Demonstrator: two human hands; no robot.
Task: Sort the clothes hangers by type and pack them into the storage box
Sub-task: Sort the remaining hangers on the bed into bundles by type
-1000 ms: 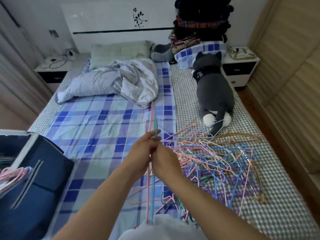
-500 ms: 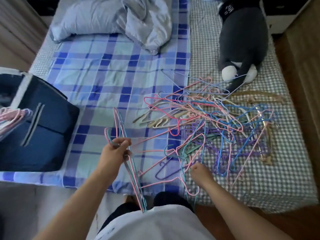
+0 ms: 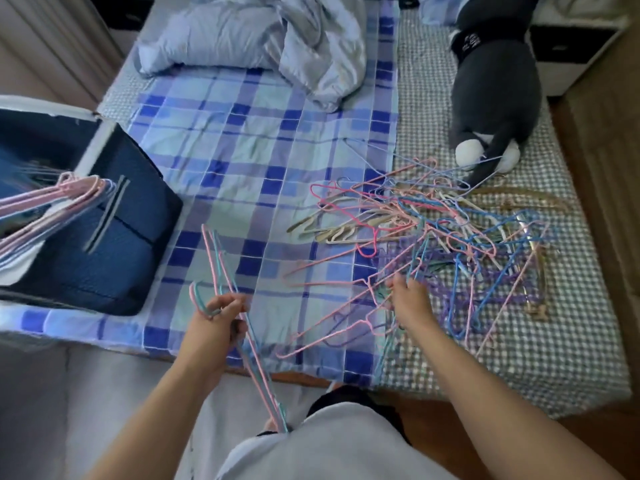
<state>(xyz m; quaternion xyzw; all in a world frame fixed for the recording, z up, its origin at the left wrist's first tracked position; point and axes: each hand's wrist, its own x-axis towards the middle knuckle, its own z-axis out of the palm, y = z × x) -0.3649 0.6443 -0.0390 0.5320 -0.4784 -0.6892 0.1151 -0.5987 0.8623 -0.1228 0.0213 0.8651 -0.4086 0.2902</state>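
- Head view looks down on a bed [image 3: 263,161] with a blue plaid sheet on the left part and a grey checked sheet on the right.
- Left hand [image 3: 216,327], lower centre of the frame, is curled tight round a small bundle of pink and teal wire hangers [image 3: 225,282]; the bundle runs from above the hand down toward the person's white shirt.
- Right hand [image 3: 410,303], just right of centre, reaches into the near edge of the tangled hanger pile [image 3: 450,244], its fingers closed on wire there; which hanger it has hold of cannot be told.
- That pile of pink, blue, purple and beige hangers sprawls over the right half of the bed, mostly on the checked sheet.
- A dark blue fabric storage box [image 3: 114,237] sits at the left edge of the frame on the bed's corner, with sorted pink hangers [image 3: 45,206] sticking out of its open top.
- A grey plush cat [image 3: 498,84] lies at the upper right, touching the far side of the pile.
- A crumpled pale duvet [image 3: 277,39] fills the upper centre.
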